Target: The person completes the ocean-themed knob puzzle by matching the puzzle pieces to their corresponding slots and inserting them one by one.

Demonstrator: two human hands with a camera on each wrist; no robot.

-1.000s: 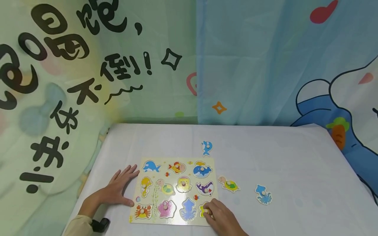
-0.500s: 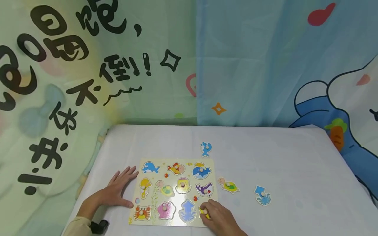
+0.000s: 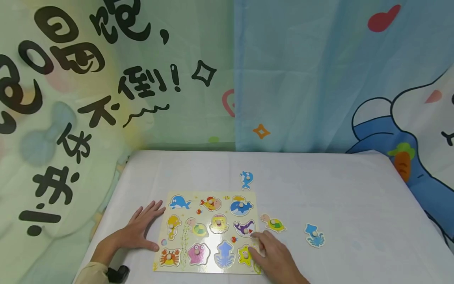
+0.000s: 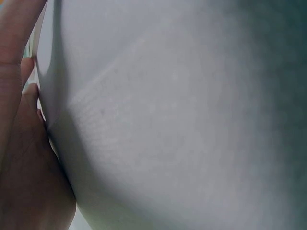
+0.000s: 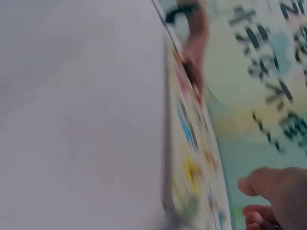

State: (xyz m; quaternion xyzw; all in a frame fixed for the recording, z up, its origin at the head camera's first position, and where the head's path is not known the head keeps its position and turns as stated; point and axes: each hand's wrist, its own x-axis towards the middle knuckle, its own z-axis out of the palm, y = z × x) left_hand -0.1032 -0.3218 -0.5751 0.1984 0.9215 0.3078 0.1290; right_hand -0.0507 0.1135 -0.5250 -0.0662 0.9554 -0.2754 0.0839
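Observation:
A pale yellow knobbed puzzle board [image 3: 213,240] lies flat on the table. My left hand [image 3: 136,230] is spread, with its fingertips and thumb at the board's left edge. Over the lower right corner is my right hand [image 3: 274,254], thumb and index apart and nothing held. Just left of its thumb, the yellow star piece [image 3: 244,256] sits in the board. Squid, turtle and top-left dolphin pictures on the board show no knobs. Loose pieces lie outside it: a blue dolphin [image 3: 246,180], a green turtle [image 3: 274,224] and a blue squid [image 3: 314,235].
A white cloth covers the table [image 3: 354,197]. Behind it hang a green curtain with black characters and a blue curtain [image 3: 291,79] with a cartoon figure. A black strap [image 3: 118,274] is at the left wrist. The right wrist view is blurred.
My right hand has let go of the yellow star piece and drawn back slightly to the right, its fingers parting. The star now shows fully in the board. My left hand stays put.

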